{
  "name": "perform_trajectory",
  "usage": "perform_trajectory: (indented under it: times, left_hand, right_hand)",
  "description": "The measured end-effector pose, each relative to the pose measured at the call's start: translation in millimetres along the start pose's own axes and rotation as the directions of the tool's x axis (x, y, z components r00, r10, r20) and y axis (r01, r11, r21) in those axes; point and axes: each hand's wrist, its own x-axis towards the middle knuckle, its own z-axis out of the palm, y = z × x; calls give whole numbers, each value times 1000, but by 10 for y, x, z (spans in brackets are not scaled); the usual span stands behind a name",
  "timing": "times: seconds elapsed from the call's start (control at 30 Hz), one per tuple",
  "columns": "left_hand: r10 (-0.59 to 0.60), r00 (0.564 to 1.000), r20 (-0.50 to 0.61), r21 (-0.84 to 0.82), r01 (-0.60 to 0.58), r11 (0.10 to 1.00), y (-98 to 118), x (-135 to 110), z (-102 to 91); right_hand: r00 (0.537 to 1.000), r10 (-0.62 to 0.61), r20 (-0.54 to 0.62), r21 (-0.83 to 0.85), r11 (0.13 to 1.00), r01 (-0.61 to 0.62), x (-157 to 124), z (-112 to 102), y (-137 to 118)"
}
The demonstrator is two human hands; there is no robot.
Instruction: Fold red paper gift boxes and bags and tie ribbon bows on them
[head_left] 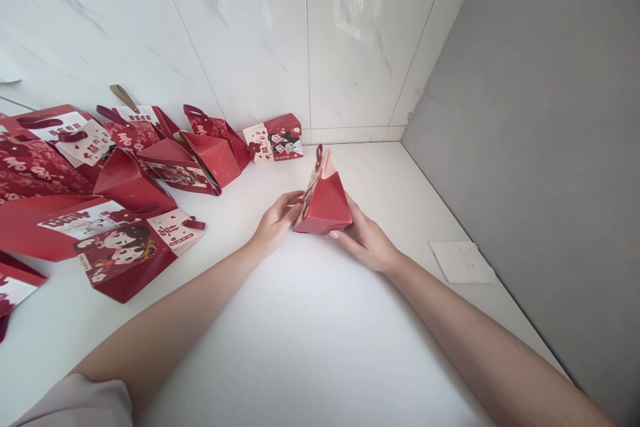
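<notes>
Fingers of both hands press against a small red gift bag (324, 200) standing on the white counter (310, 333): the left hand (276, 219) touches its printed face, the right hand (364, 239) cups its plain side. More red bags (120, 173) lie heaped well apart at left. A white paper (463, 261) lies near the grey wall (550, 147).

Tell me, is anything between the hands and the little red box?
No. The left hand and the right hand both touch the red box, one on each side. The other red boxes lie apart, to its left.
</notes>
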Motion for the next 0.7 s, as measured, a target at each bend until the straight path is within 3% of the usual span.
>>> perform_trajectory:
  times: [0.1,0.23,0.33,0.47,0.7]
  left_hand:
    - [157,964,212,-158,-125,979,34,-58,56]
    - [264,899,348,-249,-183,951,-1,-79,70]
    - [288,907,308,-87,-275,957,-43,-76,42]
    - [304,907,292,89,-342,935,-70,-82,27]
    - [262,915,307,163,-322,933,-59,-92,27]
  right_hand:
    - [998,-67,4,-24,997,67,-1,-5,9]
    - [985,-167,32,-23,986,168,3,-4,57]
    - [982,-181,61,96,980,175,13,-22,83]
    - [993,-95,76,277,958,70,23,-40,83]
    - [998,-17,52,274,962,2,32,-11,89]
